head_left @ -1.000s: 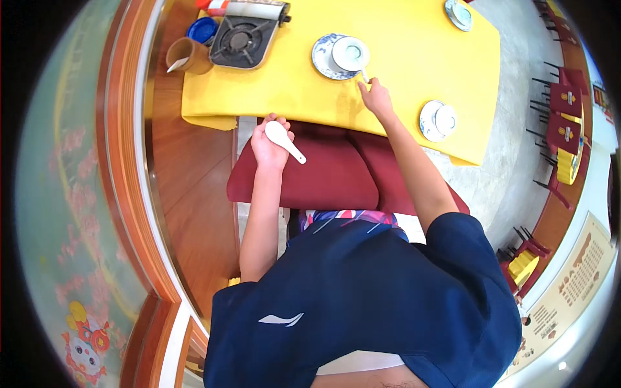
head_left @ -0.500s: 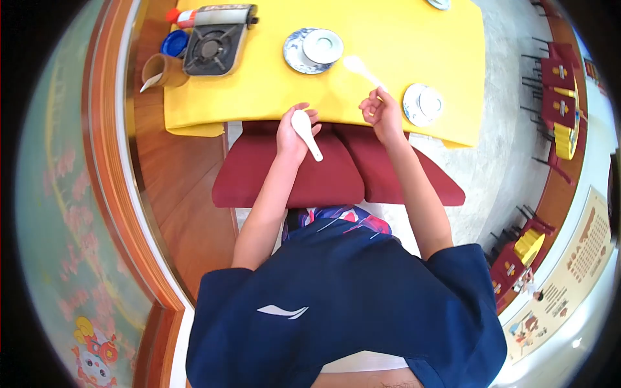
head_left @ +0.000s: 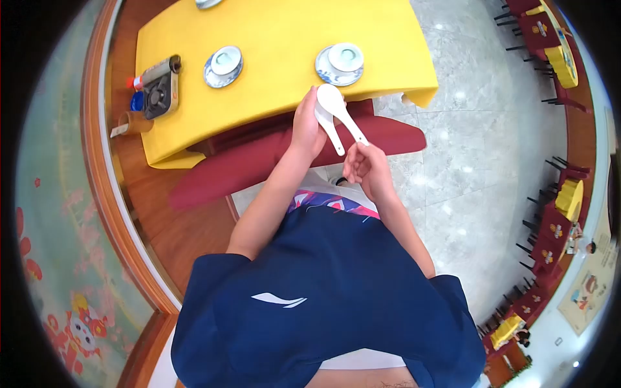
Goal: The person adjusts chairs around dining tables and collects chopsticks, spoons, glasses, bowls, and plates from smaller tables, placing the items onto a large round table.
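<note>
My left hand [head_left: 306, 128] is closed around a white soup spoon [head_left: 328, 124], whose handle points down toward me. Over it lies a second white soup spoon [head_left: 332, 102], its bowl covering part of the first one. The fingers of my right hand [head_left: 369, 171] pinch the end of that upper spoon's handle. Just beyond the spoons, a small bowl [head_left: 345, 57] rests on a blue-and-white saucer [head_left: 328, 74] near the table edge. Farther left stands another bowl [head_left: 226, 59] on a matching saucer [head_left: 220, 81].
A yellow cloth covers the table [head_left: 278, 45], with maroon chairs [head_left: 259, 158] along its near side. At its left end are a portable gas stove [head_left: 160, 96], a blue dish [head_left: 136, 101] and a brown cylindrical holder [head_left: 134, 123]. Other tables and chairs line the right.
My right hand has brought its spoon from above the table back to my left hand, over the other spoon. The view has shifted rightward along the table.
</note>
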Available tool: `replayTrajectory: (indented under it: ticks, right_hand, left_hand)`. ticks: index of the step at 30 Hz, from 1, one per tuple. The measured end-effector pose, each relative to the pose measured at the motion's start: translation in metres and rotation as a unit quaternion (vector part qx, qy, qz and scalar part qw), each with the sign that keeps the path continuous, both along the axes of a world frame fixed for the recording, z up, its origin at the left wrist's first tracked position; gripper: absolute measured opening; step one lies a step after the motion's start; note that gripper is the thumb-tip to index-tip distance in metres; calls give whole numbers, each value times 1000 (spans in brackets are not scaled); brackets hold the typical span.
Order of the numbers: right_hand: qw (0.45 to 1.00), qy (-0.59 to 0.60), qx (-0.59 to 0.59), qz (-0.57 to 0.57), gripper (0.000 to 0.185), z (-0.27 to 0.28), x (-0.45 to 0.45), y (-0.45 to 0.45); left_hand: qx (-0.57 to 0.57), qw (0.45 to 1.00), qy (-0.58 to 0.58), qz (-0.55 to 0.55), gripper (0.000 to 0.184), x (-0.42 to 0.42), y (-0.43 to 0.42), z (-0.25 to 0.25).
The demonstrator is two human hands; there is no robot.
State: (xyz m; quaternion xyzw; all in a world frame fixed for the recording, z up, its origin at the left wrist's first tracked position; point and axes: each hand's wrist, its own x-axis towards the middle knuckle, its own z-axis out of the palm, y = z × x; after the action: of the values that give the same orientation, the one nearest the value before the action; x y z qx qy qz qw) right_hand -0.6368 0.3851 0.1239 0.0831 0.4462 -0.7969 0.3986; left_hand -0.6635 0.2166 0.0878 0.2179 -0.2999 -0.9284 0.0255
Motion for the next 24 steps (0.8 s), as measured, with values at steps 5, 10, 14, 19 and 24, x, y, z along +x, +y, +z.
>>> replayTrajectory:
  ticks: [5,10,14,19,24]
  right_hand:
    - [996,41,66,49,34,9,24,124]
    - [992,64,101,-40,35,7,60,224]
    - [983,82,93,-138,37,-3,72,278]
    - [935,112,152,-299,40,-3,84,320]
    - [847,133,302,-416,28,-3,73,367]
  left_hand:
    - [-39,995,-19,-92,45,0,129,22]
    - [-69,971,-44,-223,45,-10,254,19]
    - [-127,938,-21,-321,27,-19,327,19]
    - [-151,885,15,-441,28,-36,400,24]
    - [-133,858,-9,-496,29,-55,470,26]
